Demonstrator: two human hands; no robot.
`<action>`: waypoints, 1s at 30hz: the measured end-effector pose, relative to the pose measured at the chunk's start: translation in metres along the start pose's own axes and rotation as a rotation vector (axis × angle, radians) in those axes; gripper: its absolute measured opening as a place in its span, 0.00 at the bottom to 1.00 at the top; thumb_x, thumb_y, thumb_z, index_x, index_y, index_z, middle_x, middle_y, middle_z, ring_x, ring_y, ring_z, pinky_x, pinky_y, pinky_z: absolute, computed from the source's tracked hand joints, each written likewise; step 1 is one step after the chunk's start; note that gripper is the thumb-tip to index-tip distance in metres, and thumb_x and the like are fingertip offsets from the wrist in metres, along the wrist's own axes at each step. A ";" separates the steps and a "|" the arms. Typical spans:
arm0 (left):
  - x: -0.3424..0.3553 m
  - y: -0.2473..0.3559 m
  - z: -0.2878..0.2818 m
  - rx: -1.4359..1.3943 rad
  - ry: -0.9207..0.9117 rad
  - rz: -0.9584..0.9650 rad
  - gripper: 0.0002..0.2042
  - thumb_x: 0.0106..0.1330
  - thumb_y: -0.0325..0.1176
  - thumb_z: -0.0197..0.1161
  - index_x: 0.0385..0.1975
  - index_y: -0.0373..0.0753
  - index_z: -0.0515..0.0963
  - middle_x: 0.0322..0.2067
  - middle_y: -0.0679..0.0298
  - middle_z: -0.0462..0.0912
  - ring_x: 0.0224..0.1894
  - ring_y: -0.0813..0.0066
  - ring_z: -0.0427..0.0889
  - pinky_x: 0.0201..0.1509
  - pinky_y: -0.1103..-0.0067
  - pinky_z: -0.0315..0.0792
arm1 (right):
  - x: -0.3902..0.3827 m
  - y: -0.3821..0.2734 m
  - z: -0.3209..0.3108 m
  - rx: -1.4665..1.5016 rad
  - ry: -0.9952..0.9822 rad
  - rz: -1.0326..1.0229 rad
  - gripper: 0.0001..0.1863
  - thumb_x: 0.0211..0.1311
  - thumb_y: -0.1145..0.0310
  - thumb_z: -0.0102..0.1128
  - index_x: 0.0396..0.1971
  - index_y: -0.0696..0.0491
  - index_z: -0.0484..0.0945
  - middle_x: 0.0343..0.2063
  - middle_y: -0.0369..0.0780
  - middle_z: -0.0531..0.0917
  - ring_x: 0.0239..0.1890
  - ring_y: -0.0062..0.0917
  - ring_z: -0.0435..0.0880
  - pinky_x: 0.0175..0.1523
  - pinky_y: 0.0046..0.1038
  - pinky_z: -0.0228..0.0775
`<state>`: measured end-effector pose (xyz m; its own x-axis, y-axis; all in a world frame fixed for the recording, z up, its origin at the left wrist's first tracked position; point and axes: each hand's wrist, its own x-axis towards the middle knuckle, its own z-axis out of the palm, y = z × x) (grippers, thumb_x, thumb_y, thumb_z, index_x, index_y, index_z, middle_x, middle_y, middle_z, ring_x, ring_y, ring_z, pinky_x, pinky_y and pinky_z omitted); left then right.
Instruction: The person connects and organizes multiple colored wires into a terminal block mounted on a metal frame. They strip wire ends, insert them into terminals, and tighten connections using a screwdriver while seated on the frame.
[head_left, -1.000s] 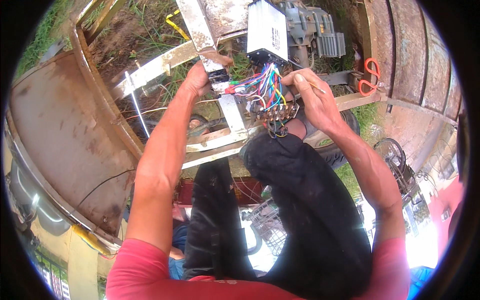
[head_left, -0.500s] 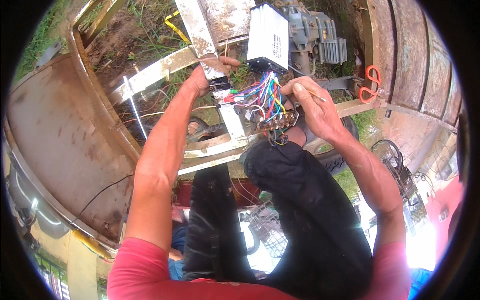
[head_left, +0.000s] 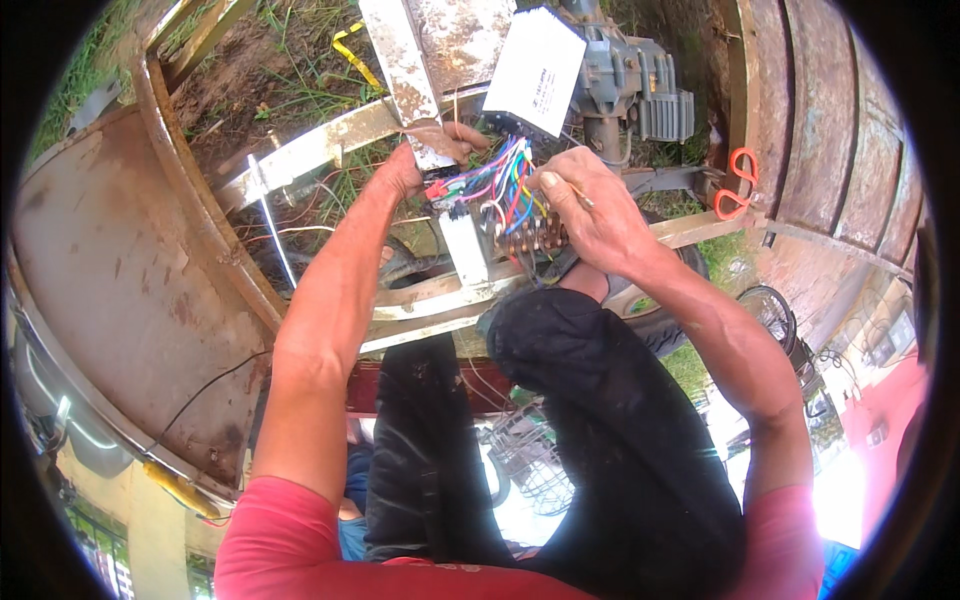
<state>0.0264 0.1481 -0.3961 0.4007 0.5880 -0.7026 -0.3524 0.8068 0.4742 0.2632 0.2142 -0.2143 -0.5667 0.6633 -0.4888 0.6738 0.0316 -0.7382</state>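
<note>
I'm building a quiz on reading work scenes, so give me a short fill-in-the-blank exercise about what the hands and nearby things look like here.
1. The left hand grips a rusty white-painted metal ____.
2. The right hand works at a bundle of many-coloured ____.
3. The scissors resting on the frame at the right have ____ handles.
4. The flat box above the hands is ____ in colour.

Missing words: bar; wires; orange; white
</note>
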 end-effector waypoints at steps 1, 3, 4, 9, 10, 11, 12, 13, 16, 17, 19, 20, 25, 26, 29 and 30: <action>0.001 -0.005 -0.005 -0.018 -0.014 -0.020 0.14 0.58 0.25 0.67 0.45 0.30 0.84 0.40 0.61 0.87 0.39 0.78 0.83 0.45 0.81 0.78 | 0.004 -0.003 0.001 -0.092 0.036 -0.043 0.14 0.75 0.63 0.52 0.41 0.58 0.83 0.37 0.47 0.80 0.44 0.42 0.79 0.51 0.40 0.71; 0.007 -0.010 -0.013 -0.032 -0.126 -0.029 0.13 0.56 0.25 0.67 0.42 0.31 0.85 0.38 0.62 0.87 0.39 0.77 0.84 0.45 0.81 0.79 | 0.011 -0.005 0.002 -0.275 0.110 -0.118 0.12 0.73 0.63 0.55 0.37 0.57 0.82 0.36 0.48 0.80 0.42 0.44 0.79 0.48 0.43 0.72; 0.006 -0.006 -0.009 -0.018 -0.153 -0.007 0.13 0.56 0.25 0.68 0.42 0.31 0.85 0.38 0.62 0.87 0.39 0.77 0.84 0.45 0.81 0.79 | 0.015 -0.004 0.000 -0.334 0.160 -0.168 0.11 0.72 0.64 0.57 0.35 0.56 0.82 0.33 0.47 0.80 0.39 0.45 0.79 0.45 0.45 0.71; 0.009 -0.004 -0.012 0.057 -0.190 -0.059 0.13 0.55 0.28 0.71 0.40 0.34 0.85 0.37 0.63 0.87 0.37 0.77 0.85 0.44 0.80 0.80 | 0.037 -0.016 0.000 -0.129 0.070 -0.029 0.16 0.73 0.59 0.54 0.40 0.57 0.83 0.30 0.47 0.82 0.33 0.48 0.80 0.41 0.42 0.73; 0.010 -0.006 -0.013 0.036 -0.209 -0.058 0.13 0.56 0.30 0.72 0.41 0.35 0.86 0.37 0.64 0.87 0.37 0.77 0.84 0.44 0.80 0.79 | 0.043 -0.018 0.001 -0.050 0.040 -0.016 0.17 0.74 0.58 0.53 0.42 0.57 0.83 0.29 0.48 0.82 0.31 0.46 0.81 0.41 0.41 0.74; 0.011 -0.006 -0.015 0.099 -0.208 -0.048 0.12 0.56 0.30 0.72 0.40 0.36 0.86 0.36 0.65 0.87 0.36 0.77 0.84 0.44 0.79 0.79 | 0.048 -0.020 0.002 0.029 0.009 -0.003 0.18 0.74 0.58 0.53 0.44 0.57 0.84 0.28 0.48 0.83 0.29 0.45 0.81 0.41 0.40 0.74; 0.010 -0.004 -0.015 0.161 -0.207 -0.039 0.12 0.57 0.30 0.71 0.40 0.36 0.86 0.36 0.65 0.87 0.36 0.77 0.83 0.43 0.79 0.79 | 0.054 -0.024 0.002 0.042 -0.056 0.055 0.19 0.75 0.58 0.51 0.49 0.57 0.82 0.26 0.45 0.82 0.27 0.37 0.80 0.39 0.37 0.73; 0.010 -0.001 -0.015 0.223 -0.205 -0.030 0.11 0.57 0.30 0.71 0.40 0.37 0.86 0.36 0.65 0.87 0.36 0.78 0.83 0.43 0.79 0.79 | 0.061 -0.030 0.000 0.054 -0.120 0.114 0.20 0.77 0.58 0.50 0.54 0.56 0.81 0.24 0.42 0.81 0.25 0.29 0.79 0.36 0.34 0.73; 0.010 0.002 -0.017 0.349 -0.208 0.029 0.10 0.58 0.31 0.69 0.38 0.37 0.87 0.35 0.67 0.86 0.35 0.79 0.82 0.42 0.79 0.78 | 0.078 -0.046 0.002 0.235 -0.258 0.376 0.23 0.79 0.57 0.48 0.60 0.56 0.78 0.22 0.36 0.80 0.22 0.18 0.75 0.32 0.26 0.71; 0.011 0.004 -0.019 0.375 -0.228 0.015 0.10 0.58 0.32 0.69 0.38 0.37 0.87 0.34 0.67 0.86 0.34 0.80 0.81 0.42 0.79 0.77 | 0.083 -0.048 0.005 0.319 -0.294 0.478 0.23 0.79 0.56 0.48 0.61 0.57 0.78 0.22 0.35 0.80 0.22 0.16 0.74 0.31 0.24 0.70; 0.013 0.010 -0.021 0.429 -0.274 -0.011 0.10 0.58 0.33 0.69 0.37 0.36 0.87 0.33 0.67 0.86 0.34 0.81 0.80 0.41 0.79 0.77 | 0.091 -0.044 0.013 0.377 -0.305 0.542 0.23 0.79 0.57 0.47 0.59 0.59 0.78 0.23 0.35 0.81 0.20 0.16 0.74 0.29 0.23 0.69; 0.012 0.012 -0.022 0.489 -0.307 0.051 0.10 0.58 0.33 0.68 0.37 0.37 0.86 0.30 0.68 0.86 0.33 0.82 0.79 0.38 0.78 0.75 | 0.093 -0.044 0.017 0.366 -0.312 0.579 0.23 0.79 0.57 0.47 0.58 0.59 0.78 0.23 0.35 0.82 0.20 0.17 0.74 0.29 0.23 0.69; 0.006 0.026 -0.015 0.918 -0.288 0.286 0.07 0.59 0.30 0.65 0.34 0.35 0.82 0.28 0.61 0.85 0.31 0.72 0.80 0.38 0.73 0.75 | 0.100 -0.036 0.039 0.317 -0.336 0.654 0.21 0.78 0.57 0.47 0.56 0.58 0.79 0.23 0.37 0.82 0.19 0.18 0.74 0.27 0.25 0.68; 0.009 0.029 -0.018 1.089 -0.311 0.384 0.07 0.59 0.30 0.64 0.34 0.35 0.81 0.28 0.59 0.85 0.30 0.68 0.80 0.38 0.72 0.75 | 0.102 -0.036 0.041 0.298 -0.332 0.661 0.21 0.78 0.58 0.47 0.56 0.57 0.79 0.22 0.36 0.80 0.18 0.18 0.73 0.26 0.25 0.67; 0.009 0.027 -0.021 1.271 -0.317 0.513 0.06 0.60 0.30 0.64 0.30 0.34 0.78 0.32 0.49 0.83 0.34 0.55 0.81 0.38 0.67 0.75 | 0.101 -0.032 0.058 0.384 -0.206 0.626 0.19 0.78 0.60 0.48 0.53 0.59 0.79 0.21 0.35 0.78 0.18 0.18 0.72 0.26 0.24 0.66; 0.010 0.022 -0.025 1.250 -0.307 0.561 0.06 0.60 0.30 0.64 0.30 0.34 0.78 0.32 0.49 0.83 0.34 0.55 0.81 0.38 0.67 0.74 | 0.100 -0.030 0.062 0.383 -0.197 0.613 0.18 0.78 0.60 0.49 0.51 0.59 0.79 0.21 0.35 0.78 0.18 0.18 0.72 0.26 0.24 0.66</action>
<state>0.0016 0.1705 -0.4058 0.6827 0.7030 -0.1994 0.3854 -0.1146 0.9156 0.1572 0.2331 -0.2699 -0.2416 0.3307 -0.9123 0.7042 -0.5871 -0.3993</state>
